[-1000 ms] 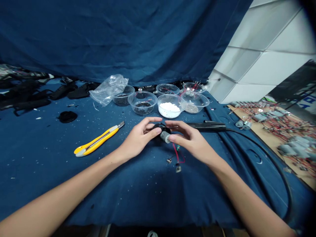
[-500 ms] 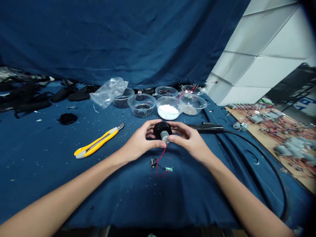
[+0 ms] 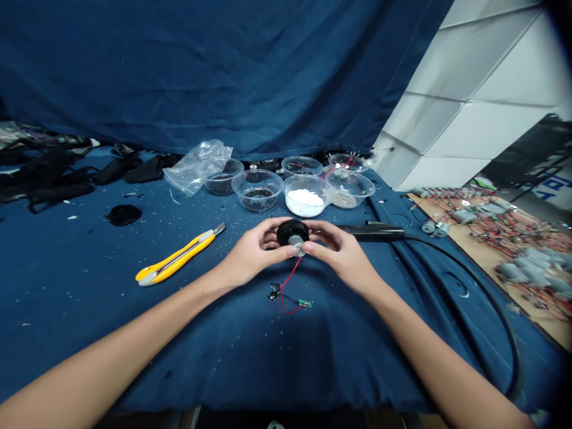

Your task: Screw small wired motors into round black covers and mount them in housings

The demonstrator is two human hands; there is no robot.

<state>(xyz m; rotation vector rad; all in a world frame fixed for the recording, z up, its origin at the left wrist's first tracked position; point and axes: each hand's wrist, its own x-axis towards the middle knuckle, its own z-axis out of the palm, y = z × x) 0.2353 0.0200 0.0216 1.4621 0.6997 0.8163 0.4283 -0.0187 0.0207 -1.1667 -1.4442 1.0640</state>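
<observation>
Both my hands meet over the middle of a blue cloth. My left hand [image 3: 250, 253] and my right hand [image 3: 342, 253] pinch a round black housing [image 3: 291, 231] with a small grey motor [image 3: 296, 244] set in it. Red and black wires [image 3: 288, 286] hang from the motor down to the cloth. They end in a small green board [image 3: 305, 304] and a dark connector [image 3: 273, 292].
A yellow utility knife [image 3: 179, 257] lies to the left. Several clear bowls [image 3: 308, 193] of small parts and a plastic bag [image 3: 196, 164] stand behind my hands. A black tool [image 3: 375, 231] with a thick cable lies on the right. Motors with red wires [image 3: 500, 232] cover the far right.
My hands lifted the black housing with the motor slightly and turned it. The wires swung from the right side to hang below and to the left.
</observation>
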